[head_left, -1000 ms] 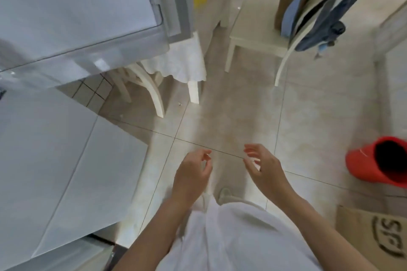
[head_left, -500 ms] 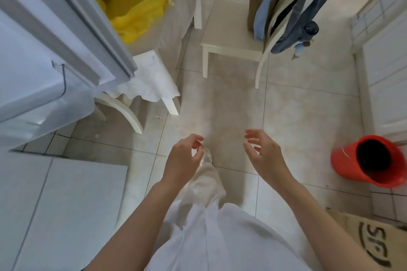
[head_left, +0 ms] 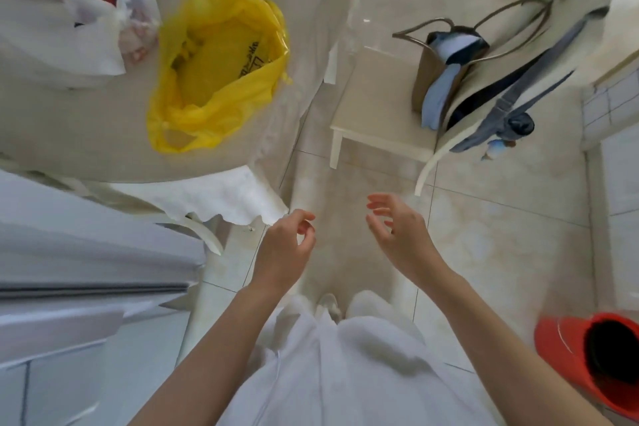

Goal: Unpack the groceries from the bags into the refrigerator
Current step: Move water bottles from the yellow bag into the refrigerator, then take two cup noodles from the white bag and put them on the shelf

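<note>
Two hands hang over the tiled floor [head_left: 484, 235], both bare of any load: the left hand [head_left: 283, 249] has its fingers loosely curled, thumb near the fingertips, pinching nothing; the right hand [head_left: 397, 235] is relaxed, palm turned inward, fingers spread. On the desk [head_left: 103, 121] up left sits a yellow bag [head_left: 221, 69], its mouth wide, contents unclear. Beside it, further left, lies a white bag [head_left: 69, 21] with something red showing inside. The desk's white cloth [head_left: 214, 197] hangs off the near corner, just by the left hand. The fridge [head_left: 86, 273] fills the lower left, its door edge jutting toward the desk. Across a strip of floor from the desk stands a chair [head_left: 380, 114] carrying a brown bag [head_left: 432, 76] with blue cloth in it; dark garments drape over the chair back. A red bucket [head_left: 587, 356] sits at the lower right. Between the hands and the yellow bag stand the desk corner and the hanging cloth.
</note>
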